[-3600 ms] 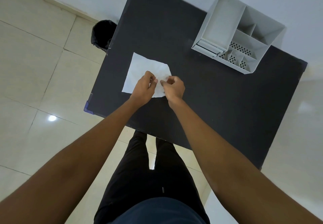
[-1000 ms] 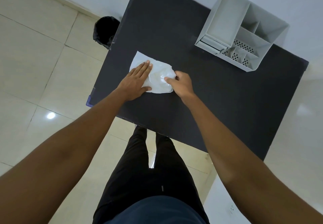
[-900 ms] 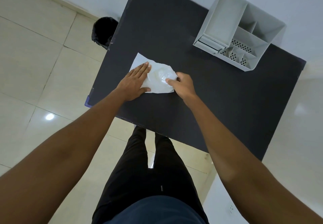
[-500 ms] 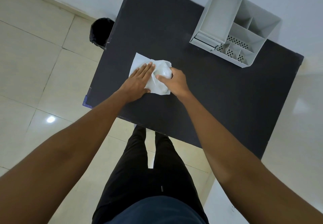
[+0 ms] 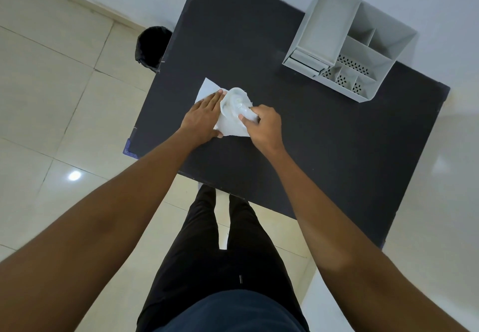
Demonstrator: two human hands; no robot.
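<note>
A white sheet of thin paper or plastic [image 5: 230, 124] lies crumpled on the black table [image 5: 324, 137]. My left hand [image 5: 203, 117] lies flat on its left part with straight fingers, pressing it down. My right hand [image 5: 264, 126] pinches the sheet's right edge and has curled it up and over into a rounded fold [image 5: 236, 102] that stands above the table. The sheet's far left corner [image 5: 208, 88] still lies flat.
A grey plastic organiser [image 5: 347, 46] with several compartments stands at the table's far right. A black waste bin [image 5: 151, 46] sits on the tiled floor beside the table's left edge. A white wall runs behind the table.
My right hand has lifted the sheet's right edge and rolled it leftward over itself into a raised fold. My left hand has stayed flat on the sheet.
</note>
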